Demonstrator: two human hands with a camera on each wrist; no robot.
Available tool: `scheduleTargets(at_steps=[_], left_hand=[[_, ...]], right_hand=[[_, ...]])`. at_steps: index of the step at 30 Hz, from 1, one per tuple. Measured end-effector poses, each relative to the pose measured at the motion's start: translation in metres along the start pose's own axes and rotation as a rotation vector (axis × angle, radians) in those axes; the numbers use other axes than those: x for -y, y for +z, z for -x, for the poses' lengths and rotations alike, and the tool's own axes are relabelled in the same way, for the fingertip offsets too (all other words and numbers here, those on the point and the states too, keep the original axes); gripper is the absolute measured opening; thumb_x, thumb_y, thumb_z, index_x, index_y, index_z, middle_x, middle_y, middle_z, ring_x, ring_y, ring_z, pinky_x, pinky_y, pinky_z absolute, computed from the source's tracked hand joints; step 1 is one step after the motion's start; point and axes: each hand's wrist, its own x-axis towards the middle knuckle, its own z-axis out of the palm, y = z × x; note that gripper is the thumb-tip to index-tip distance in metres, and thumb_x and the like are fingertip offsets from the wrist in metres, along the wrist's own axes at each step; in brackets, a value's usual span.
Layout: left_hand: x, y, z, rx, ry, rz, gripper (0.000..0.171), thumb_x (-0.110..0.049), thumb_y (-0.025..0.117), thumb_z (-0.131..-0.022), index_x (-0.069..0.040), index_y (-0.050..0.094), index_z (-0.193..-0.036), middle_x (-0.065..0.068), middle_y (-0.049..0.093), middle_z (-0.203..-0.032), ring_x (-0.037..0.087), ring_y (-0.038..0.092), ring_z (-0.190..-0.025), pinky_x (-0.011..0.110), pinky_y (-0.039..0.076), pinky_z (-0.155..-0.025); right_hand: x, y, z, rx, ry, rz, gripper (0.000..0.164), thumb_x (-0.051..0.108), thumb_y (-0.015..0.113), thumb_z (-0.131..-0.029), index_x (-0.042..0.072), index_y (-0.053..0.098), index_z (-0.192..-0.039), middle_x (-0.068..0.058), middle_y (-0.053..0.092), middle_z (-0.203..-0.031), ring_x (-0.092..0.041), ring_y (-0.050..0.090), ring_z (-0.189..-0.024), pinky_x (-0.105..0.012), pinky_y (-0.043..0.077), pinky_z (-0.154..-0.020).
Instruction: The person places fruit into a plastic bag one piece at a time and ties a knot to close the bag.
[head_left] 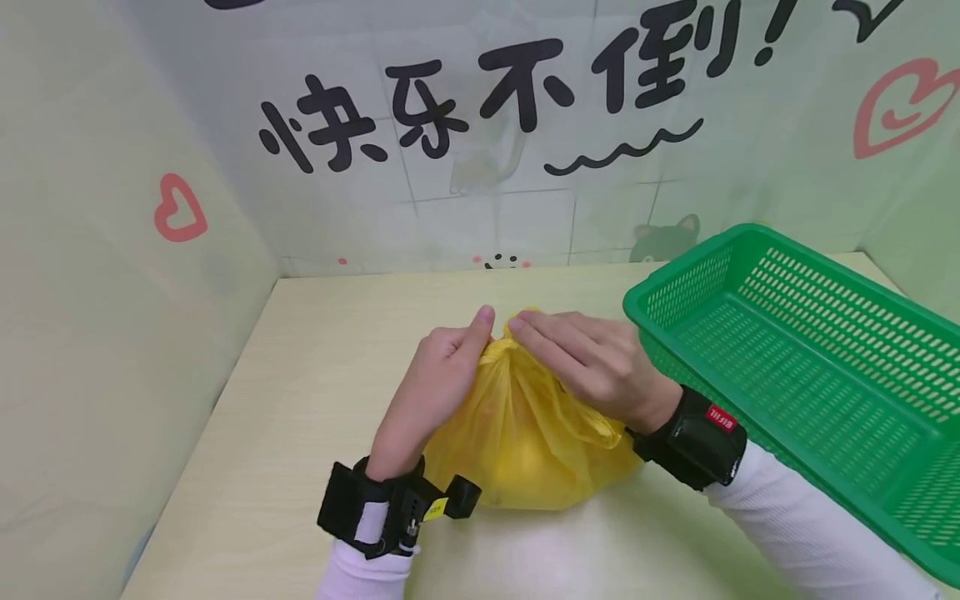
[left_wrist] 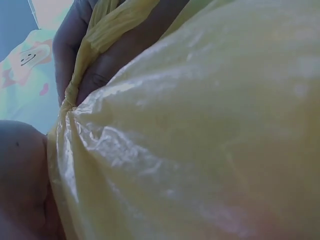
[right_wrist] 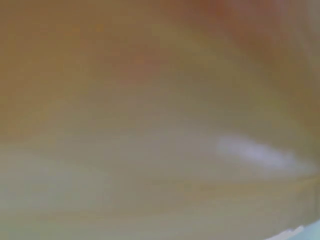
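A yellow plastic bag (head_left: 517, 442), full and rounded, rests on the table with its top gathered into a neck. At the left of that neck, my left hand (head_left: 442, 375) holds the plastic, thumb pointing up; its other fingers are mostly hidden. My right hand (head_left: 600, 358) reaches over from the right and grips the top, fingers bent toward the neck. In the left wrist view, a twisted handle (left_wrist: 102, 37) runs past the right hand's fingers (left_wrist: 67, 55) from a tight gather. Blurred yellow plastic (right_wrist: 150, 125) fills the right wrist view. The bag's contents cannot be made out.
To the right, a green plastic basket (head_left: 678, 333) with slotted walls stands close to my right forearm. Behind the pale wooden table (head_left: 300, 400) rises a light backdrop (head_left: 480, 167) with black writing and hearts. Another pale panel (head_left: 112, 333) borders the left side.
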Motion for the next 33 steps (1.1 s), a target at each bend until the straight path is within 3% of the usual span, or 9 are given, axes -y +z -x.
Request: scheduleTargets(at_steps=[5,11,15,21,28,31,33], left_hand=[[-0.003,-0.001,-0.001,0.079,0.026,0.001,0.057,-0.046,0.035,-0.106,-0.005,0.064,-0.078,0.003,0.054,-0.072,0.017,0.056,-0.069,0.026,0.043,-0.063],[-0.003,0.0,-0.002,0.187,0.069,0.02,0.058,-0.048,0.028,-0.107,-0.004,0.066,-0.099,0.008,0.059,-0.084,0.018,0.058,-0.075,0.027,0.046,-0.067],[-0.003,0.001,-0.001,0.221,0.092,0.031,0.06,-0.049,0.025,-0.106,-0.004,0.064,-0.104,0.008,0.058,-0.086,0.019,0.057,-0.078,0.028,0.045,-0.07],[-0.006,0.004,0.001,0.194,0.132,0.112,0.045,-0.037,0.041,-0.106,-0.002,0.067,-0.094,0.004,0.05,-0.079,0.018,0.05,-0.082,0.025,0.037,-0.072],[-0.01,0.011,0.002,0.145,0.151,0.232,0.039,-0.027,0.045,-0.105,0.003,0.066,-0.092,0.01,0.061,-0.092,0.019,0.052,-0.091,0.028,0.043,-0.082],[-0.011,0.013,0.003,0.111,0.153,0.229,0.04,-0.027,0.045,-0.105,0.004,0.066,-0.092,0.012,0.06,-0.093,0.02,0.053,-0.089,0.027,0.045,-0.08],[-0.012,0.015,0.003,0.074,0.174,0.19,0.038,-0.026,0.047,-0.104,0.003,0.067,-0.089,0.012,0.059,-0.09,0.02,0.053,-0.086,0.024,0.046,-0.074]], right_hand=[[-0.001,0.002,0.001,0.04,-0.023,-0.047,0.017,0.006,0.054,-0.099,-0.003,0.068,-0.095,-0.012,0.067,-0.088,-0.021,0.069,-0.071,-0.029,0.059,-0.066],[-0.008,0.009,-0.001,-0.05,-0.054,0.041,0.018,0.012,0.065,-0.094,0.004,0.061,-0.079,-0.009,0.063,-0.082,-0.023,0.058,-0.07,-0.028,0.05,-0.063],[-0.008,0.012,-0.001,-0.076,-0.042,0.009,0.023,0.007,0.064,-0.094,0.005,0.054,-0.074,-0.009,0.06,-0.081,-0.022,0.053,-0.064,-0.027,0.049,-0.058],[-0.006,0.013,-0.001,-0.055,-0.008,-0.029,0.024,0.004,0.06,-0.096,0.005,0.051,-0.074,-0.009,0.055,-0.082,-0.02,0.049,-0.059,-0.024,0.049,-0.053],[-0.006,0.01,-0.003,-0.093,0.087,0.037,0.018,0.013,0.055,-0.1,0.007,0.059,-0.084,-0.007,0.042,-0.08,-0.022,0.039,-0.068,-0.029,0.034,-0.056],[-0.007,0.005,-0.008,-0.046,0.163,0.062,0.015,0.002,0.05,-0.1,0.005,0.056,-0.086,-0.008,0.041,-0.078,-0.023,0.038,-0.068,-0.03,0.031,-0.056],[-0.009,0.0,-0.012,0.035,0.191,0.041,0.015,0.001,0.054,-0.098,0.005,0.052,-0.084,-0.008,0.042,-0.075,-0.023,0.039,-0.066,-0.03,0.031,-0.056]])
